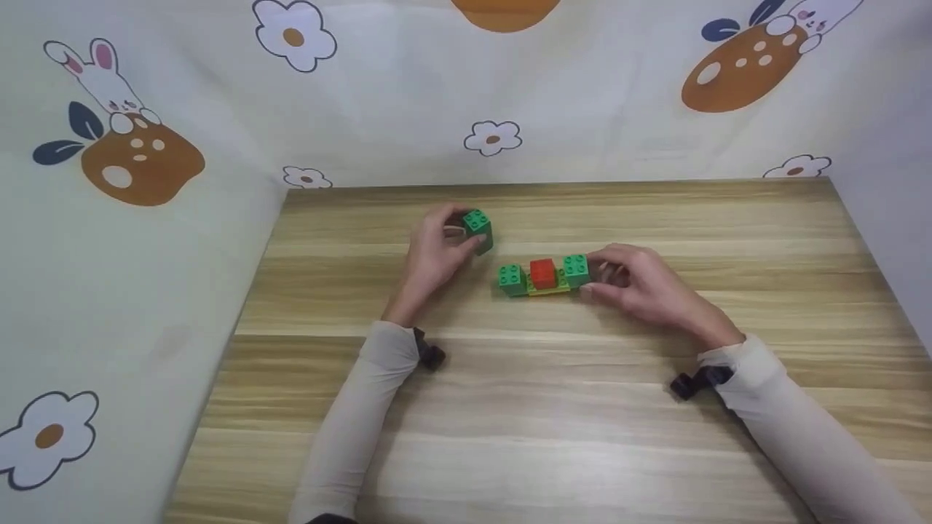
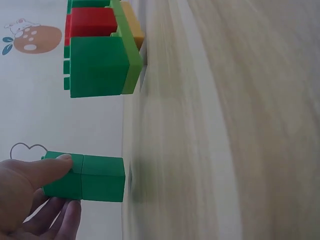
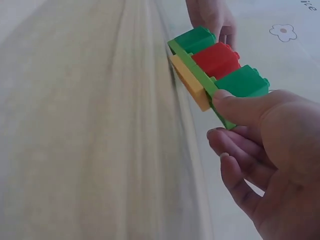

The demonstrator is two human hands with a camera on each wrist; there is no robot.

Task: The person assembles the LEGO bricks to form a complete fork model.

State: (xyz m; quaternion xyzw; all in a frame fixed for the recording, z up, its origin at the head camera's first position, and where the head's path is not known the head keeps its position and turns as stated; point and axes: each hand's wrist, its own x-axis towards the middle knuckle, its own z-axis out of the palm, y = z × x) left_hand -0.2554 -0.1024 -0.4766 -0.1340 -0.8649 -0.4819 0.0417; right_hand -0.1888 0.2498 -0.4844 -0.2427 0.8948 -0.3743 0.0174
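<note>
My left hand (image 1: 432, 251) pinches a stack of two green toy bricks (image 2: 102, 178), thumb on one side and fingers on the other. Whether the stack touches the table I cannot tell. To its right is a built piece: a light green plate (image 2: 132, 55) over a yellow block (image 3: 190, 82), topped by a red brick (image 1: 542, 274) between a left green brick (image 1: 512, 280) and a right green brick (image 1: 576, 270). The right hand (image 1: 646, 285) grips this piece at its right end, thumb against the plate's edge in the right wrist view.
The wood-grain table (image 1: 510, 407) stretches toward me and to both sides. Behind it and on the left stands a pale curtain (image 1: 393, 94) printed with flowers, rabbits and orange fruit. A small dark camera (image 1: 431, 355) sits at the left wrist, another camera (image 1: 684, 386) at the right.
</note>
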